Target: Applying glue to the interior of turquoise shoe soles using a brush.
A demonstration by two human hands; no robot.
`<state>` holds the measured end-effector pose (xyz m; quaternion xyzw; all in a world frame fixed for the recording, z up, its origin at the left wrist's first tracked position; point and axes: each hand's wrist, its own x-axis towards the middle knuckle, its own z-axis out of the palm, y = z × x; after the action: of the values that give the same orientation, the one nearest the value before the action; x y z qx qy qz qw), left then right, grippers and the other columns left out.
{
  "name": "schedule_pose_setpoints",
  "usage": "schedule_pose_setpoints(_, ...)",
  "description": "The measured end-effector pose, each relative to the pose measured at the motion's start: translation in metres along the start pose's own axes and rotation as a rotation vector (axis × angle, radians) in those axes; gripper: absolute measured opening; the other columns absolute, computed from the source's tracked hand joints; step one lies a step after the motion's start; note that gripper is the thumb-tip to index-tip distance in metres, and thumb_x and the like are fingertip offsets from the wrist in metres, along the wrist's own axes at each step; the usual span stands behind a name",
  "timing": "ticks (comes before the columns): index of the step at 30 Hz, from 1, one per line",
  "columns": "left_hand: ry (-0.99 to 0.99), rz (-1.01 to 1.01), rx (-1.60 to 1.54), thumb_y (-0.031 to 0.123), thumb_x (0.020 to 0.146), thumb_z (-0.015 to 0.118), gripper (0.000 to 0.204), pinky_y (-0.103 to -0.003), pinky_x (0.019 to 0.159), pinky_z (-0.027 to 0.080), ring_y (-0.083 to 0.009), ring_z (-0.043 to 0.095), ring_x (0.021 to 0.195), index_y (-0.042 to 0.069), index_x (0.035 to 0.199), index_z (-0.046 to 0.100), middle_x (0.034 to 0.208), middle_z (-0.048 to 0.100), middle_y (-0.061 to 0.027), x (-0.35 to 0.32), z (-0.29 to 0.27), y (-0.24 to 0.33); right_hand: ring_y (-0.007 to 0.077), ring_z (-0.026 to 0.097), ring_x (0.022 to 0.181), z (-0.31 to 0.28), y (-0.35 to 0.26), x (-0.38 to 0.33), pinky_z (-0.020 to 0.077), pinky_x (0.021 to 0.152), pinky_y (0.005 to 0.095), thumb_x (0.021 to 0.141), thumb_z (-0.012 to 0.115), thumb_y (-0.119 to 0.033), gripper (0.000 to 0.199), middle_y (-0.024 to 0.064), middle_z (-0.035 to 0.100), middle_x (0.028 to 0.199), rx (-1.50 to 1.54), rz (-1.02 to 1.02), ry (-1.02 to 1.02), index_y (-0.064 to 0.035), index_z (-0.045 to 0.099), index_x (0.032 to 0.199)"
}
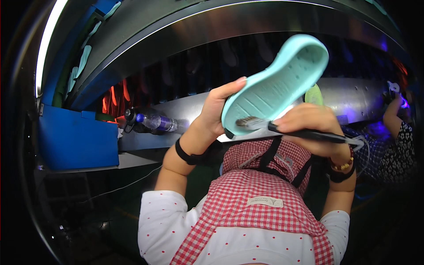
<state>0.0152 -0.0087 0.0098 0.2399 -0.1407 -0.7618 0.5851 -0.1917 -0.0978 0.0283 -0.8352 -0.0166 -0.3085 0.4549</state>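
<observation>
- Probably risking a stray smear on the raised rim of the turquoise sole, by pressing blurred bristles so near the wall at the narrow end.
- Possibly risking a twist or drop of the sole, by supporting only that narrow end with the left hand and leaving the broad end hanging free.
- Likely risking patchy strokes, by laying the black-handled brush at a low slant across a ridged inner face.
- Perhaps risking a snag at the brush's rear end, by holding it so near a pale looped cord; being unable to tell joined from merely close.
- Holding the sole up in the air, near the front edge of the metal surface, showing the hollow inner face and pointing the broad end away and rightward.
- With the left hand, clasping the sole's left edge in a partly closed grip, resting the thumb on the rim and hiding most other fingers underneath.
- With the left forearm, angling upward and inward from the lower left, below a black wristband.
- With the right hand, closing bent fingers over the brush handle, aiming the bristles leftward into the sole; being unable to tell the thumb's place.
- With the right forearm, rising steeply from the lower right, wearing a beaded bracelet.
</observation>
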Motion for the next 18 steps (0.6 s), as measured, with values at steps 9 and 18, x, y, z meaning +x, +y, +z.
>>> schedule_pose_setpoints(9,0.138,-0.211,0.403,0.019,0.083,0.049,0.043,-0.029,0.08,0.047,-0.0204,0.058,0.09,-0.006,0.117,0.044,0.108,0.054,-0.018,-0.003,0.009,-0.002,0.0249,0.06,0.075,-0.011,0.014,-0.007,0.047,0.063,0.0311,0.068,0.06,-0.005,0.015,0.0106,0.062,0.083,0.012,-0.016,-0.306,-0.0045,0.06,0.083)
schedule_pose_setpoints(18,0.176,-0.18,0.439,0.02,0.084,0.051,0.042,-0.028,0.074,0.05,-0.0199,0.06,0.087,-0.003,0.118,0.045,0.106,0.055,-0.017,-0.006,0.006,0.001,0.0259,0.06,0.08,-0.032,0.018,-0.02,0.0485,0.069,0.0309,0.068,0.061,-0.004,0.019,0.0098,0.063,0.088,-0.172,0.023,-0.328,-0.0048,0.06,0.087)
